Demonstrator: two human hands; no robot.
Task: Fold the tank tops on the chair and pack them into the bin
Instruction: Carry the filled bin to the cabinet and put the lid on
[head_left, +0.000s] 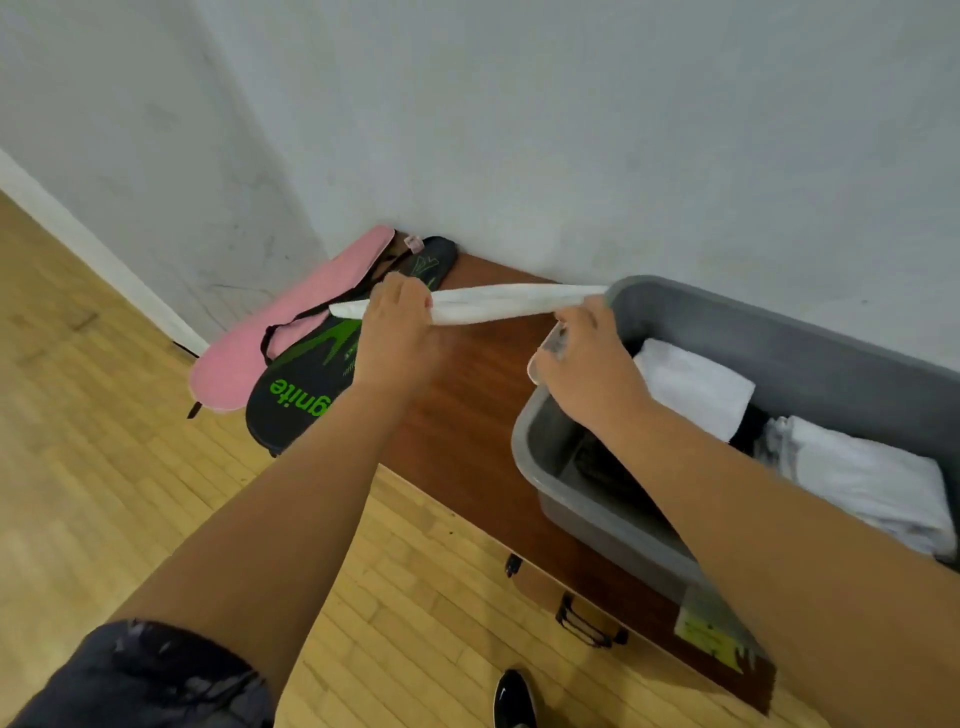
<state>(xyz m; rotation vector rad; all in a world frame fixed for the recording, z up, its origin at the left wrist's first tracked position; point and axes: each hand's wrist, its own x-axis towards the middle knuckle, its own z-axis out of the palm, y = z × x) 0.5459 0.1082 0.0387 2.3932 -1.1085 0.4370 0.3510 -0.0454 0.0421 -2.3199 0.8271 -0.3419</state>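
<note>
Both hands hold a white folded cloth tank top (498, 304) stretched out at frame centre.
The left hand (400, 325) curls round its left end. The right hand (584, 364) pinches its right end, beside the grey plastic bin (753, 332) at right, above a brown wooden table (467, 415).

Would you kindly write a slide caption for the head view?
Left hand and right hand hold a folded white tank top beside the grey bin.
</note>
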